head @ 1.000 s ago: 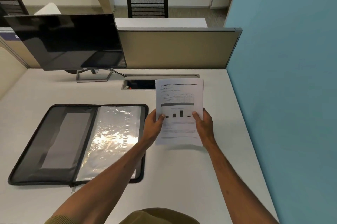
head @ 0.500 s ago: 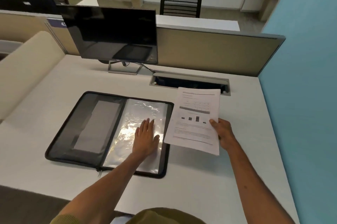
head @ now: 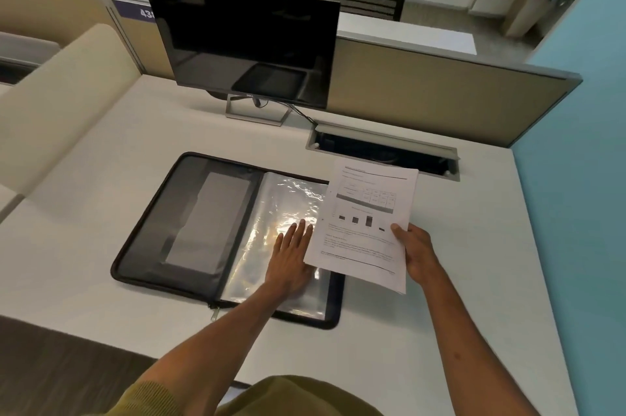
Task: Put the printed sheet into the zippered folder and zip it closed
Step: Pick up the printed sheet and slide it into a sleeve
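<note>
Bright, even indoor light; strong glare on the folder's clear plastic sleeve (head: 288, 229); wide-angle bending at the edges; slightly soft overall.

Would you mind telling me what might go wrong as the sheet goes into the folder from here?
The printed sheet hangs from the right hand alone, so it may sag or crease. The left hand lies flat on the clear sleeve of the zippered folder, possibly pressing its opening shut.

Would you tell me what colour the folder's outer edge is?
Black, seen best in the head view on the folder.
</note>
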The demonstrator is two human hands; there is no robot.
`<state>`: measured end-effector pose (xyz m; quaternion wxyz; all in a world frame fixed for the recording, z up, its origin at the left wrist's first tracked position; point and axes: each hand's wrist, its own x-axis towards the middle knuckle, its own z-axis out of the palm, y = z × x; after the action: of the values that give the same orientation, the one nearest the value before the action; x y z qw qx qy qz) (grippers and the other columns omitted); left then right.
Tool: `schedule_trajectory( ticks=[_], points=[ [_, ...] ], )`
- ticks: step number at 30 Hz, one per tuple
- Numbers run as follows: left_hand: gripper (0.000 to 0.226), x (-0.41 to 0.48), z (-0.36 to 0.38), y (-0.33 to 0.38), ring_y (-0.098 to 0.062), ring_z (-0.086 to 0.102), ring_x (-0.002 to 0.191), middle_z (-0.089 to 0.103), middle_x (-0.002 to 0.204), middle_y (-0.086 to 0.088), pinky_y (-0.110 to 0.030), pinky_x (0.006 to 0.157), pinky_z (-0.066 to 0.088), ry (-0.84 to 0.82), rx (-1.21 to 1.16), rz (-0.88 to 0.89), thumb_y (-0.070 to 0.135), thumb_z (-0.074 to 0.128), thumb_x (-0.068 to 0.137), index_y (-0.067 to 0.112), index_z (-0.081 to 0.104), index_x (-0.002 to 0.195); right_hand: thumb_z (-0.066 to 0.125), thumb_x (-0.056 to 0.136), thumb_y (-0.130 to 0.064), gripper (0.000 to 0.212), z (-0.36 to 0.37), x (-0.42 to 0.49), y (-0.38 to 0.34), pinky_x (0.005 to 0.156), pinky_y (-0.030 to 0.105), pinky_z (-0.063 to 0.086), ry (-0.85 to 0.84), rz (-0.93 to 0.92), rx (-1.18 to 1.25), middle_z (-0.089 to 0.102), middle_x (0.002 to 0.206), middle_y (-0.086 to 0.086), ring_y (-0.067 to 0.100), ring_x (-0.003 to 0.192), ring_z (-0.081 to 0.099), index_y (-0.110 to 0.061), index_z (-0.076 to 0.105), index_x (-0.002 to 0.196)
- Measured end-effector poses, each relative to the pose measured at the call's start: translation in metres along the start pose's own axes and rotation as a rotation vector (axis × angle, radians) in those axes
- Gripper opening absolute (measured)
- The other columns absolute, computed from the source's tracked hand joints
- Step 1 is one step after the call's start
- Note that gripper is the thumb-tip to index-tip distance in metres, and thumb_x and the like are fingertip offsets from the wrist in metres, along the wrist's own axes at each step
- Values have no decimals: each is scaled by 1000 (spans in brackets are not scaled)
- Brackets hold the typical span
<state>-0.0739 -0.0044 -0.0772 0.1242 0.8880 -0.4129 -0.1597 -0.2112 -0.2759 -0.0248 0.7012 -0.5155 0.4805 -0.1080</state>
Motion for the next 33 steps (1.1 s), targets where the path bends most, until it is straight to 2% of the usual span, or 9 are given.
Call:
schedule_trajectory(
  ticks=[1,3,5,9,13,16,22,28,33],
  points=[
    [69,0,-3,0,-27,-5,166,-1,179,-3,-51,135,4,25,-26,-7,52,16,110,23,4,172,69,101,-15,22,1,-1,1,96,58,59,9,1,1,80,112,13,40,103,74,-6,74,121],
    [67,2,-8,-1,-29,23,162,32,172,-5,-47,132,22,99,-102,-22,19,53,98,21,37,162,69,101,-13,22,1,-3,3,94,56,60,28,3,16,80,113,15,38,98,74,-6,74,121],
    [57,5,-15,0,-28,48,144,57,151,-3,-41,117,41,168,-142,-61,6,65,86,18,59,141,70,100,-13,24,-1,-5,5,93,54,60,53,9,32,79,114,16,37,96,74,-5,74,122],
    [15,10,-36,2,-16,65,100,73,109,6,-34,83,56,377,-293,-275,24,58,99,22,70,107,70,99,-12,23,-6,-12,10,93,55,59,85,14,78,80,113,14,40,100,73,-9,74,122],
    [24,15,-65,-7,-15,66,75,72,85,8,-32,68,50,441,-387,-399,42,54,100,25,67,87,70,99,-12,26,-13,-19,17,88,53,60,111,28,101,79,114,14,40,99,73,-10,73,124],
    [22,21,-86,-33,-16,65,73,70,80,9,-29,68,47,399,-385,-422,40,60,98,25,69,85,70,99,-12,27,-15,-24,24,82,49,61,119,40,110,79,114,15,39,96,72,-9,72,126],
    [24,22,-128,-102,-21,73,78,76,80,3,-40,80,63,259,-385,-489,39,66,97,20,76,86,68,100,-10,23,3,-32,37,78,44,61,78,64,132,79,112,15,35,92,73,-9,73,122],
    [31,-22,-146,-180,-33,75,84,77,78,-10,-41,76,56,369,-541,-661,38,70,96,11,78,83,67,101,-10,15,32,-32,41,84,49,61,19,68,68,79,110,13,37,94,73,-14,75,114],
    [26,-47,-149,-200,-34,70,100,78,108,-14,-38,84,51,490,-562,-827,19,64,94,10,73,117,67,101,-10,17,47,-32,37,87,51,61,0,54,50,79,109,13,36,96,73,-13,74,115]
  ],
)
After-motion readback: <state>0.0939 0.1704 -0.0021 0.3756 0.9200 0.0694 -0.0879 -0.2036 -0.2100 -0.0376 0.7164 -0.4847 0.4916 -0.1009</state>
